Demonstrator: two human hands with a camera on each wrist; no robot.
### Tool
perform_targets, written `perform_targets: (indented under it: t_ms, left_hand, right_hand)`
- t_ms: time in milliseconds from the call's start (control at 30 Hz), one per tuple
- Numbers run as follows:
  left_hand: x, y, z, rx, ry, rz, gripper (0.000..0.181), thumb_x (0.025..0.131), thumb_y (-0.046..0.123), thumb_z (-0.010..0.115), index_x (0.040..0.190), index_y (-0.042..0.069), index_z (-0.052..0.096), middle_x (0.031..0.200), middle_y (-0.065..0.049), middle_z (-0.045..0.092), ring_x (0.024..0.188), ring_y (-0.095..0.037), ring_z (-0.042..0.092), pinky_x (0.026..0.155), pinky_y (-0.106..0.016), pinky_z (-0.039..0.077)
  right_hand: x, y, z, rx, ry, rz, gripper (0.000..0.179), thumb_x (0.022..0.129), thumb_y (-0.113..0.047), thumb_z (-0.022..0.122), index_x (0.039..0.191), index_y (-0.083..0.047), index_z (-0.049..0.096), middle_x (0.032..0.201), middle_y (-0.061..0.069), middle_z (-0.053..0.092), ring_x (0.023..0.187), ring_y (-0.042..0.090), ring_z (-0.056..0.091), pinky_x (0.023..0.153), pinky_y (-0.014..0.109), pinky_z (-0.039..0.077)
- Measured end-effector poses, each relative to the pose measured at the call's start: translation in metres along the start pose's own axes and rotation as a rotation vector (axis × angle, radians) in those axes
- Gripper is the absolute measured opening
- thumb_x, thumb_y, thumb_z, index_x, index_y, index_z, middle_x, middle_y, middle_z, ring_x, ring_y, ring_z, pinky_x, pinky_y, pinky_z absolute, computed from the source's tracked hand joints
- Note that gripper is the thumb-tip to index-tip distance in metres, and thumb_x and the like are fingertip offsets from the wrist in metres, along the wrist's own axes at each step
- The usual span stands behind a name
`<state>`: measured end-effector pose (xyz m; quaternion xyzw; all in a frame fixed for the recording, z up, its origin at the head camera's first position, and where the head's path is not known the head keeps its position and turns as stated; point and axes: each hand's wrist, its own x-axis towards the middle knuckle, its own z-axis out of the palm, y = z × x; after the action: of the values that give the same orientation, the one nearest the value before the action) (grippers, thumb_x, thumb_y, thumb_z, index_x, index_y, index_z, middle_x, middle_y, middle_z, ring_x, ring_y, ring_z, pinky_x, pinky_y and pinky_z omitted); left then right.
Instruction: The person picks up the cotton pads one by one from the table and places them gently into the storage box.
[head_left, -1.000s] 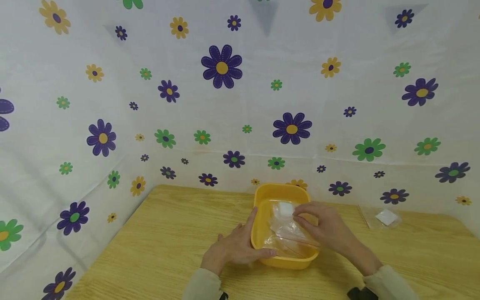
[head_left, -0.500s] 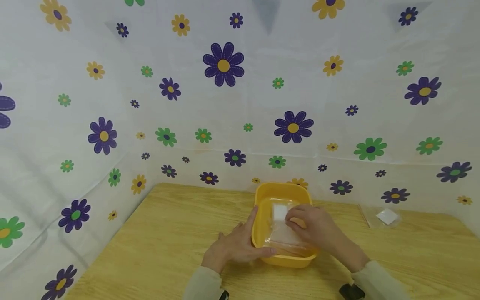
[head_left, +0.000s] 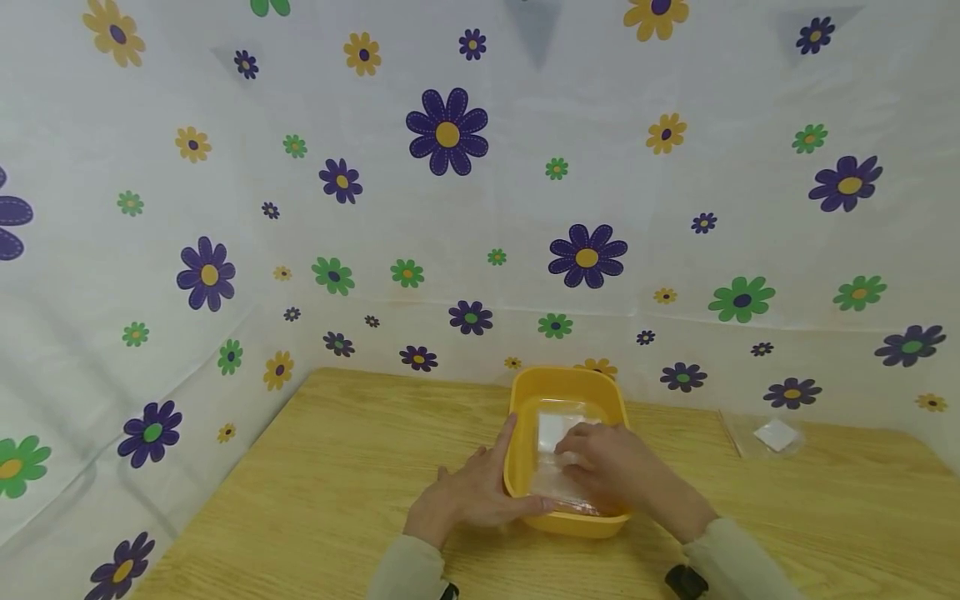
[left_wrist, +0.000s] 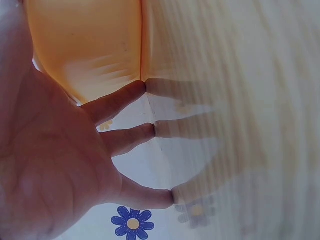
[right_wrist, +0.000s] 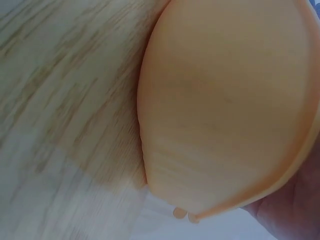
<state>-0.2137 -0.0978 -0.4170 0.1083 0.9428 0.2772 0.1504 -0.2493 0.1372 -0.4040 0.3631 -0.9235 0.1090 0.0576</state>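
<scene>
A yellow plastic bin (head_left: 566, 525) stands on the table, seen from its outer side in the right wrist view. Inside it lies a clear zip bag (head_left: 551, 479) with a white square piece at its far end. My right hand (head_left: 615, 467) reaches over the bin's right side, its curled fingers gripping the bag; the fingertips are partly hidden. My left hand (head_left: 476, 492) steadies the bin's left side, with the thumb at the near-left rim. In the left wrist view, spread straight fingers (left_wrist: 127, 140) touch the tabletop.
Another clear bag (head_left: 750, 442) with a white square piece lies at the table's back right. A white flowered cloth (head_left: 450, 217) hangs behind and to the left of the wooden table (head_left: 360, 442).
My right hand has moved left and deeper into the bin, and the bag has shifted left with it, lying flatter. My left hand has stayed at the bin.
</scene>
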Motion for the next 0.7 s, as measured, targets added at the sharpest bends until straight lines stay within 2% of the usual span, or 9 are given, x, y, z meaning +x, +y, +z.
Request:
perform_targets:
  t_ms: [267,467,700]
  left_hand:
    - [0.0002,0.0007,0.0003,0.002,0.005,0.003,0.123,0.076,0.087,0.061,0.164,0.039,-0.011,0.162,-0.010,0.043,0.153,-0.037,0.034,0.110,-0.086,0.018]
    - [-0.0016,0.0021,-0.0005,0.002,0.004,0.005,0.123,0.077,0.085,0.062,0.164,0.038,-0.011,0.163,-0.010,0.043,0.153,-0.037,0.034,0.110,-0.087,0.018]
    - [-0.0022,0.0021,0.0003,-0.006,0.001,0.002,0.122,0.078,0.083,0.064,0.164,0.038,-0.010,0.162,-0.010,0.043,0.153,-0.037,0.034,0.110,-0.086,0.017]
  right_hand:
    - [0.0008,-0.0010,0.0043,-0.034,0.000,-0.002,0.015,0.093,-0.021,0.076,0.107,-0.018,0.079,0.109,0.003,0.077,0.093,0.024,0.073,0.084,0.047,0.062]
    - [0.0002,0.0003,0.0027,-0.032,-0.018,0.019,0.016,0.093,-0.023,0.075,0.109,-0.019,0.078,0.113,0.004,0.076,0.098,0.025,0.073,0.087,0.048,0.062]
    - [-0.0029,0.0034,0.0020,-0.045,0.020,0.019,0.021,0.094,-0.027,0.075,0.114,-0.020,0.077,0.119,0.006,0.075,0.106,0.027,0.073,0.090,0.051,0.061]
